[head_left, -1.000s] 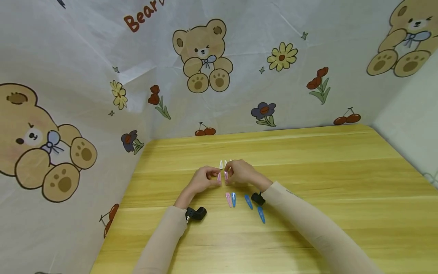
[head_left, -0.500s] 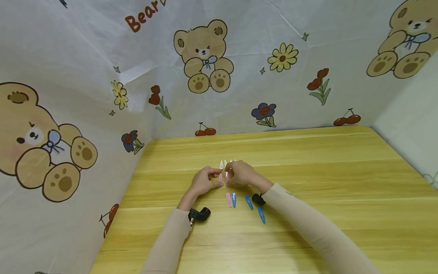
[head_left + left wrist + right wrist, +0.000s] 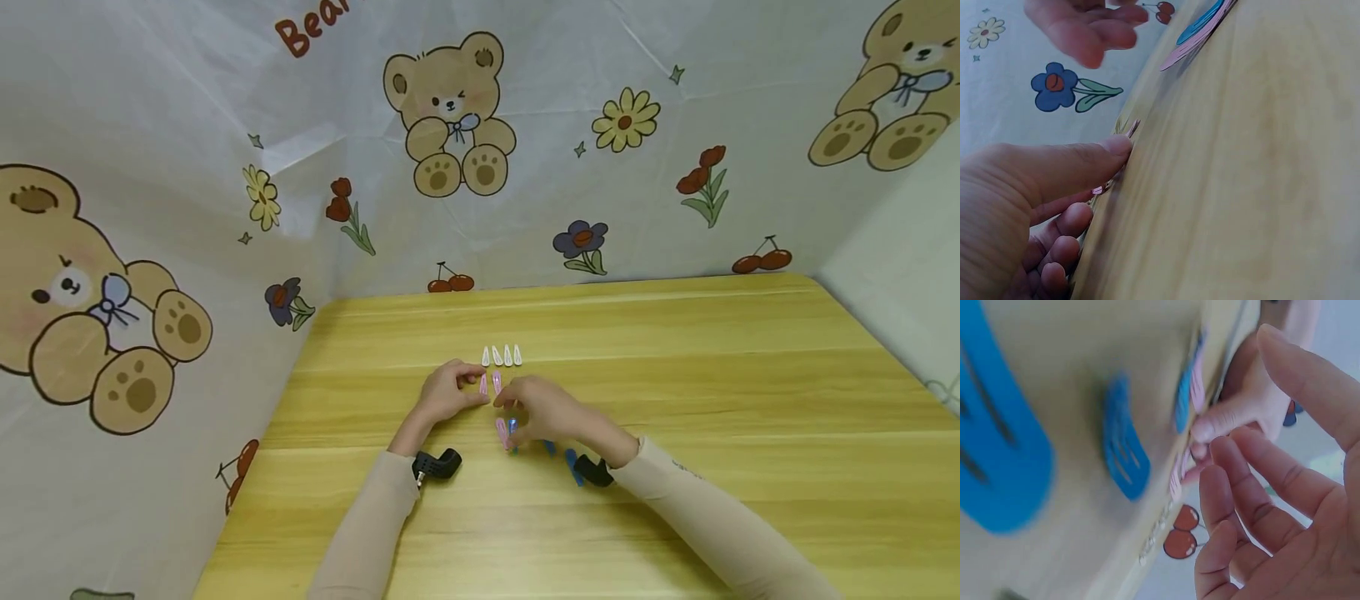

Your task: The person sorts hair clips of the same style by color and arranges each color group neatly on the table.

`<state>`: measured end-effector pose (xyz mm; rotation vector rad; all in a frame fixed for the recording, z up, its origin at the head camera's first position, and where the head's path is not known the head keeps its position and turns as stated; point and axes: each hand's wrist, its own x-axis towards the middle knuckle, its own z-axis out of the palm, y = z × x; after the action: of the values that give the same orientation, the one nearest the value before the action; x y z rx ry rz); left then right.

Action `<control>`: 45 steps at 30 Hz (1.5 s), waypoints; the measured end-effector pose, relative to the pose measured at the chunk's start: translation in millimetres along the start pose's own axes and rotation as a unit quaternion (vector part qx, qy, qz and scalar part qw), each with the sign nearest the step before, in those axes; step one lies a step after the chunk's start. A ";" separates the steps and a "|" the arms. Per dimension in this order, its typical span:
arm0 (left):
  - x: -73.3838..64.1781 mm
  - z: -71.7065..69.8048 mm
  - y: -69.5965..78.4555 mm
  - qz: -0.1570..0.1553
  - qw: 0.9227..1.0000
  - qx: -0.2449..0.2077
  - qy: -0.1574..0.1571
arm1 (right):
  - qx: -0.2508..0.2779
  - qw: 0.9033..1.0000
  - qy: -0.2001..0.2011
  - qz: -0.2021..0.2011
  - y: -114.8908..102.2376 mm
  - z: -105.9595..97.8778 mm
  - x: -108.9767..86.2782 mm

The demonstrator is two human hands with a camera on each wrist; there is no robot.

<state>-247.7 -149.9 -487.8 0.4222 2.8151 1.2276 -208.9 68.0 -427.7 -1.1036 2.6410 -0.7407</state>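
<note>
Counted on the table: four white hair clips, three pink hair clips and three blue hair clips; total ten. Over the table: one left hand, one right hand, two sleeves, two wrist cameras. Printed on the sheet behind and left of the table, head view: three bears (two cut by the frame), two yellow flowers, two blue flowers, two tulip sprigs, three cherry pairs, four small stars.

Red-brown letters reading "Bear", cut at the top, stand on the white sheet, upper left of the middle teddy.
</note>
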 end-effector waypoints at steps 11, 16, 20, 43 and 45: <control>-0.3 0.6 0.1 0.003 1.000 0.003 0.001 | -0.049 0.999 -0.002 -0.004 1.1 17.0 -5.0; -1.0 0.9 0.6 0.000 1.000 0.006 0.003 | -0.062 0.998 0.002 -0.004 0.1 19.1 -4.1; -1.4 1.3 0.5 -0.002 1.000 0.007 0.002 | -0.067 0.998 0.002 -0.003 0.8 21.1 -3.9; -0.3 1.0 1.1 -0.001 1.000 0.003 0.008 | 0.001 0.994 0.051 0.093 15.0 -19.5 28.6; -0.1 1.3 0.9 -0.001 1.000 0.002 0.007 | -0.004 0.992 0.046 0.114 18.9 -17.9 33.7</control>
<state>-247.2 -148.4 -488.1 0.4125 2.8296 1.2291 -250.5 62.2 -421.3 -0.7678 2.7862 -0.7499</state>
